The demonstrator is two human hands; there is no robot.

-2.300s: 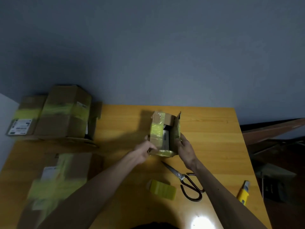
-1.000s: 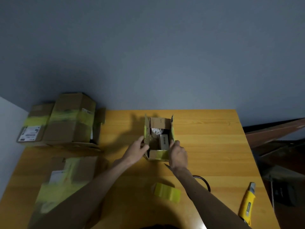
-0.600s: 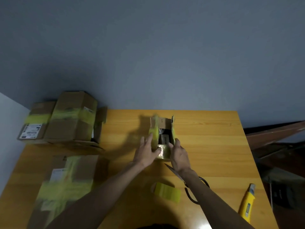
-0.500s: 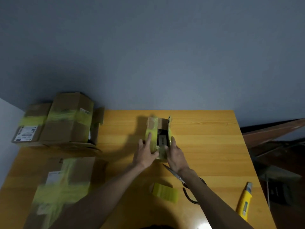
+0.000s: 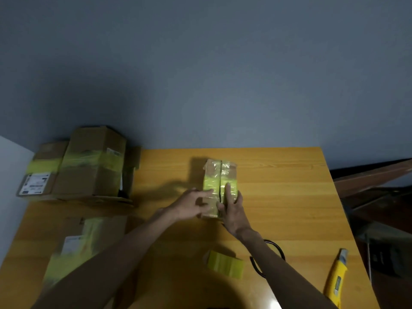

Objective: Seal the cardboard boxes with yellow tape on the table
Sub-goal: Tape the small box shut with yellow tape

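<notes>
Table (image 5: 278,197): wood, everything sits on it.

Left side: box stack (image 5: 89,166) at the far corner and one front box (image 5: 82,244), all banded in yellow. They look done. The front one is blurred, so I can't check its seams.

Small box (image 5: 219,175): mid-table, just ahead of the hands. The change: a second ago its flaps stood up and the contents showed. Now both flaps are down and meet at a centre seam. The yellow on each flap stops at the seam and nothing bridges it, so it's closed but not sealed.

Left hand (image 5: 189,205): fingers out flat, pressing the left flap, gripping nothing. Slightly blurred.
Right hand (image 5: 234,210): the same on the right flap, fingers straight along the top, nothing held.

Tape roll (image 5: 225,265): near edge, between the forearms, untouched.
Knife (image 5: 335,279): yellow, far right, well apart from the box.
Scissors (image 5: 270,241): only the handle loops show, under the right forearm.

My read: the flaps will likely spring back if both hands let go. One hand should hold them while the other fetches the roll. Then run a strip over the seam and cut it.
</notes>
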